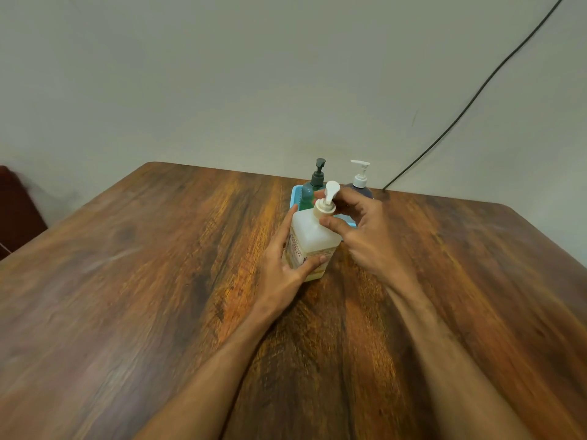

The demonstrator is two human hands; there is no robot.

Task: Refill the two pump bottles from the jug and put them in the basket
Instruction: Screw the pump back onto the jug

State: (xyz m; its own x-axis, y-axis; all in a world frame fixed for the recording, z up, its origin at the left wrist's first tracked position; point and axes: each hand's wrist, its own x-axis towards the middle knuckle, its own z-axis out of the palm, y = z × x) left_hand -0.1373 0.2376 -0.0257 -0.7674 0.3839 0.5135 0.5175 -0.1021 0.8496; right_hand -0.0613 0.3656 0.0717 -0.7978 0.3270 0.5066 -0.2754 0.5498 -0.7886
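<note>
A white square bottle [313, 239] with a white pump head stands on the wooden table [158, 265], just in front of a light blue basket [296, 192]. My left hand [286, 265] grips the bottle's body from the left. My right hand [362, 230] pinches the pump collar at the bottle's neck with thumb and fingers. A green pump bottle [313, 188] with a dark pump stands in the basket. A dark bottle [360, 185] with a white pump stands just right of it; whether it is inside the basket is hidden by my right hand.
A black cable [476, 93] runs down the wall to the table's far right corner. A dark wooden piece of furniture [16, 211] stands at the far left past the table's edge. The wall is directly behind the basket.
</note>
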